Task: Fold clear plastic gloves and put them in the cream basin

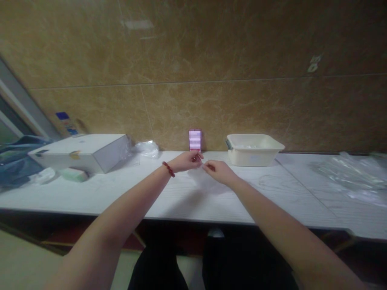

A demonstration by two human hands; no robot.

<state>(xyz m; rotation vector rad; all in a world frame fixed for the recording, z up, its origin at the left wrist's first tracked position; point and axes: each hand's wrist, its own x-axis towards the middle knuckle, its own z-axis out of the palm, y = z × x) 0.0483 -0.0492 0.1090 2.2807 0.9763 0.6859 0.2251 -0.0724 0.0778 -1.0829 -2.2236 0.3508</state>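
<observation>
My left hand (192, 160), with a dark red bead bracelet (168, 169) on its wrist, is raised over the middle of the white table (127, 197). Its fingers are bent together in a pinch. Close beside it, my right hand (217, 169) also pinches, fingertips pointing toward the left hand. A faint pale, see-through patch shows between and below the fingertips; whether it is thin plastic film I cannot tell. Behind the hands a phone (195, 139) with a lit screen leans upright against the wall.
To the right of the phone stands a cream plastic bin (254, 158). Clear plastic bags (356, 173) lie at the far right. On the left are a white box (81, 151), crumpled clear plastic (146, 149), a pale green block (74, 174) and a blue-capped bottle (66, 123).
</observation>
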